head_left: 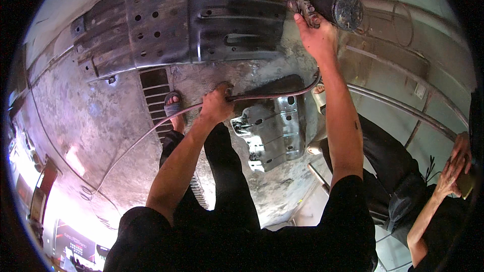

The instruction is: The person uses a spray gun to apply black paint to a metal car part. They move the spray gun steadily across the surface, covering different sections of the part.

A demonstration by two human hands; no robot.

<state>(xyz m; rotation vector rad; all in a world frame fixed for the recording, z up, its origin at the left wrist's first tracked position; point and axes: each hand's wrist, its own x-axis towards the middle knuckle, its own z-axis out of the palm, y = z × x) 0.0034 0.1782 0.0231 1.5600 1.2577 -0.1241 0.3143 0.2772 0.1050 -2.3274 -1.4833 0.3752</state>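
My right hand [322,35] reaches far forward, closed round what looks like a spray gun [305,9] with a dark cylindrical cup [343,11] on its right. My left hand [218,102] is closed round a thin reddish-brown hose [275,95]. From there the hose rises toward my right wrist, where my forearm hides part of it. Left of the spray gun, a big dark ribbed metal panel [201,20] with round holes spans the far side. A smaller glossy metal panel [277,138] lies on the floor between my arms, partly wet-looking.
A floor grate [155,90] runs under the big panel, with my sandalled foot [173,103] beside it. Metal pipes [403,107] cross the right side. A co-worker's hands [451,171] and dark-trousered legs are close at right. The hose trails along the concrete floor [85,106] to the lower left.
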